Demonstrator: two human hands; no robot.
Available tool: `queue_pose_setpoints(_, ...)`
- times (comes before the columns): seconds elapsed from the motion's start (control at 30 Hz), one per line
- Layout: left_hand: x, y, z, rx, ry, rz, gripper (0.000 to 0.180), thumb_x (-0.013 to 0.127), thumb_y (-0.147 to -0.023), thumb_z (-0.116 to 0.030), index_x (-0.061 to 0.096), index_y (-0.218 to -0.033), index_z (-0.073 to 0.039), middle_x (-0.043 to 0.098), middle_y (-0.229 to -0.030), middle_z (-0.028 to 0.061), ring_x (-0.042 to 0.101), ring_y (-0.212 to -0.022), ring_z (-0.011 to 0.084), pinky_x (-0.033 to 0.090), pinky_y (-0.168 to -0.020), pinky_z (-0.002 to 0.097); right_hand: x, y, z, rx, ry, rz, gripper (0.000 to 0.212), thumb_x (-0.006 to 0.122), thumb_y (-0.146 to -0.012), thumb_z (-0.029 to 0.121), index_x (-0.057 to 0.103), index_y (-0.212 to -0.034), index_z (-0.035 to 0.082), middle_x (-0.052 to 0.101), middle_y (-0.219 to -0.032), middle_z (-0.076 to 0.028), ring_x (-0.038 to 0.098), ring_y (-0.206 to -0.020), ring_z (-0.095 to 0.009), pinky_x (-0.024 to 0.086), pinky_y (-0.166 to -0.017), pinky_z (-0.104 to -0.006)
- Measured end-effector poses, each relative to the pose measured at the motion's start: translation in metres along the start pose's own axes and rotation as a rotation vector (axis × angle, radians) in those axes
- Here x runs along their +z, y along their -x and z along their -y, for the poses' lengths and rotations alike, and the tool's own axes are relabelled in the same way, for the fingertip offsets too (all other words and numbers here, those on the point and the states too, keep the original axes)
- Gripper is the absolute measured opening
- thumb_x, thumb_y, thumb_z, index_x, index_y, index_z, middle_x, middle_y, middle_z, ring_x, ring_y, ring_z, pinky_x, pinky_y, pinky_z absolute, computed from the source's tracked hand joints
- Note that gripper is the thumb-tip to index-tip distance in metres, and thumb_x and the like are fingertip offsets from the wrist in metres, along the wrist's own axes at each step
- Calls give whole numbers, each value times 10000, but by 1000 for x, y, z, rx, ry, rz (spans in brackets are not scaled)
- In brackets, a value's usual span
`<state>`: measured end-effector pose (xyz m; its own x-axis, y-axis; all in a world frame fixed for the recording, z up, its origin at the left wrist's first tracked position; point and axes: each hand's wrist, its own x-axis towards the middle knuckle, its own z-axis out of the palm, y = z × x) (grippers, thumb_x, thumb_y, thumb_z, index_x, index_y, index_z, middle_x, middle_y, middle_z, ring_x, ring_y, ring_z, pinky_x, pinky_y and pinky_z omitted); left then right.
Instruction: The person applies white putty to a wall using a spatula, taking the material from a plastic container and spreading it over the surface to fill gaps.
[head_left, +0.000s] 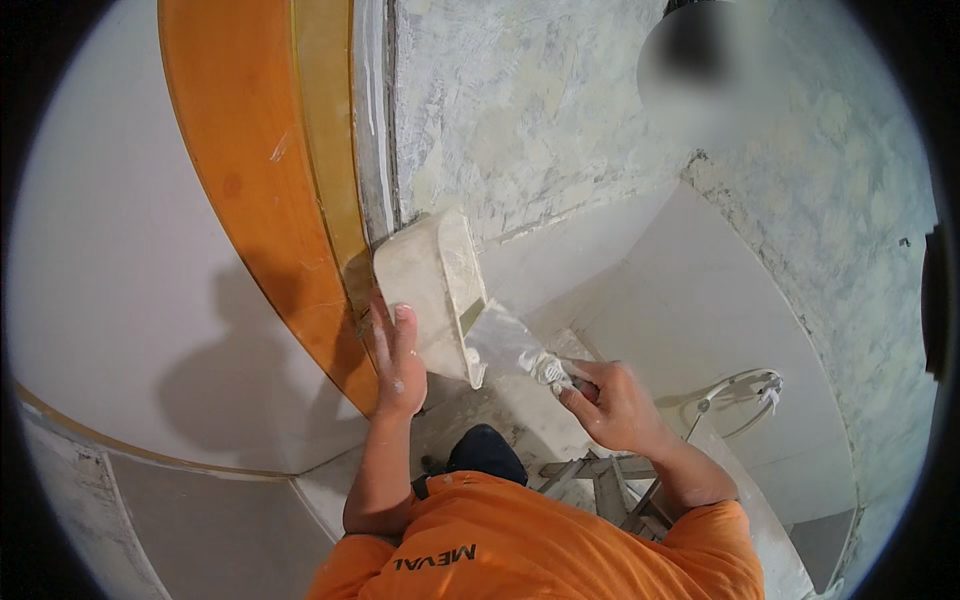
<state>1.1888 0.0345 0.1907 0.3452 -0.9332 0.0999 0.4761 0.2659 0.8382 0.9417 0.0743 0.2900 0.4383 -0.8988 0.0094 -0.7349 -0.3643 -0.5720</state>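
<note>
A cream-white plaster tub (415,285) is tilted on its side in front of me, its open mouth facing right. My left hand (398,355) grips it from the left, the thumb lying along its wall and the other fingers partly hidden behind it. In my right hand (615,405) is a putty knife (505,340), its handle end smeared with white paste. The wide blade points left and its tip is at the tub's rim. Paste clings to the rim's lower corner, and the inside of the tub is mostly hidden.
An orange-brown wooden door (235,130) with its lighter frame stands left of the tub. Patchy skim-coated wall (530,110) lies beyond. Below my right arm are a stepladder (615,495) and a white looped cable (740,400). A blurred round patch hides part of the upper right.
</note>
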Motion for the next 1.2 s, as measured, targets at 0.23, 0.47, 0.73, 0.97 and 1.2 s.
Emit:
queue_pose_setpoints(0.23,-7,-8,18,-20,185,93,711,385,-1047,-517,219,-1552,-44,331,-1542,132,346,-1407,245,253,-1180,388,2,-11,-27,468,-1190,393,139,541,-956,137,581,-954,4,578,-666,-44,474,-440,-127,380,-398,-273)
queue_pose_setpoints(0.47,0,-3,11,-183,368,129,763,352,-1027,-604,232,-1558,-70,335,-1564,120,372,-1418,279,308,-1177,435,-16,-20,-1,78,-1491,162,216,506,-997,209,522,-1111,25,563,-708,-101,453,-409,-130,354,-354,-248)
queue_pose_setpoints(0.73,0,3,-10,-140,411,151,749,331,-1033,-603,230,-1560,-81,334,-1563,101,369,-1419,276,323,-1168,438,-69,-102,32,-303,-952,-259,257,481,-1008,173,567,-1202,28,562,-817,-37,497,-688,-120,407,-636,-264)
queue_pose_setpoints(0.97,-6,0,-16,-79,384,121,712,334,-1036,-592,288,-1543,-93,371,-1544,92,390,-1406,273,330,-1166,435,-78,-191,71,-604,-57,-968,307,549,-934,32,522,-1232,-37,540,-1011,-222,518,-928,-390,440,-855,-445)
queue_pose_setpoints(1.2,-6,0,-24,-44,347,101,770,325,-1024,-623,228,-1560,-79,319,-1577,97,351,-1430,283,317,-1172,441,-54,-254,58,-553,57,-1140,463,572,-903,12,464,-1341,-91,457,-1168,-300,497,-1055,-472,431,-926,-489)
